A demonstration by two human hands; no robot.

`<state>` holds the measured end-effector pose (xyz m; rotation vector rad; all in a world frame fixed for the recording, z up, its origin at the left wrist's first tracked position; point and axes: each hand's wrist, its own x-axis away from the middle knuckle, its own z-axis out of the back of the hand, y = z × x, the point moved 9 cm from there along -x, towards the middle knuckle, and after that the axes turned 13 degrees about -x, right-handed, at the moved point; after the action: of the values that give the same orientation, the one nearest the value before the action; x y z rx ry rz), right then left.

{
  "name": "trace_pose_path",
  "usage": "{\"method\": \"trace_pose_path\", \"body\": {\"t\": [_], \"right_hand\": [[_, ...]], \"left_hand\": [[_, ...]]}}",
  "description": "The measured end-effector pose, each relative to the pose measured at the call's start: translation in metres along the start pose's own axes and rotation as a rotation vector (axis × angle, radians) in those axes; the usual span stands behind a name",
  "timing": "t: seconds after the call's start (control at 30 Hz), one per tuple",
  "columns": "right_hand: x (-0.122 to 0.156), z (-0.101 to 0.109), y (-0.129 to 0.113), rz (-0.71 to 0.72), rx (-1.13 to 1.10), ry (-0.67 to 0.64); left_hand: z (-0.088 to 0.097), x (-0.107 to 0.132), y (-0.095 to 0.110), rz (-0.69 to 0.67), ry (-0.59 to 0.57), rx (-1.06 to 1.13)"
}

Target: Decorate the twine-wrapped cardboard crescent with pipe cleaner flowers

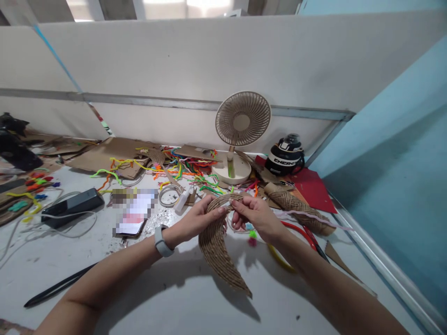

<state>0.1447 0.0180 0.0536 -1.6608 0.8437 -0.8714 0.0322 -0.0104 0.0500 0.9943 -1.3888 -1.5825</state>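
Both of my hands grip a curved, pointed strip of corrugated cardboard (215, 246) above the white table (181, 298). My left hand (199, 218), with a light watch on the wrist, pinches the strip's upper left part. My right hand (256, 215) is closed on its top end, fingers curled over it. The strip bends in an arc and its point hangs down toward me. A second corrugated cardboard piece (296, 207) lies to the right of my right hand, with a pale pink pipe cleaner (314, 217) across it.
A small beige desk fan (240, 135) stands at the back, with a black bottle (286, 156) and red paper (314, 188) on its right. Coloured pipe cleaners (185, 170) and cardboard scraps litter the back. A phone (134, 216), a black power bank (71, 207), scissors (307, 235) and a black stick (59, 286) lie nearby.
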Motion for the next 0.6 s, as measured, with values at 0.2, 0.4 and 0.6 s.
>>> {"method": "trace_pose_path", "body": {"t": [0.2, 0.4, 0.6], "right_hand": [[0.0026, -0.0043, -0.0058, -0.006, -0.061, -0.056], [0.0026, -0.0049, -0.0077, -0.03, -0.124, -0.088], [0.0028, -0.0049, -0.0034, -0.066, -0.123, -0.087]], "left_hand": [[-0.0005, -0.0006, 0.0001, 0.023, -0.015, 0.134], [-0.004, -0.0001, 0.0019, 0.059, -0.071, 0.151], [-0.0026, -0.0002, 0.0033, 0.078, -0.066, 0.116]]}}
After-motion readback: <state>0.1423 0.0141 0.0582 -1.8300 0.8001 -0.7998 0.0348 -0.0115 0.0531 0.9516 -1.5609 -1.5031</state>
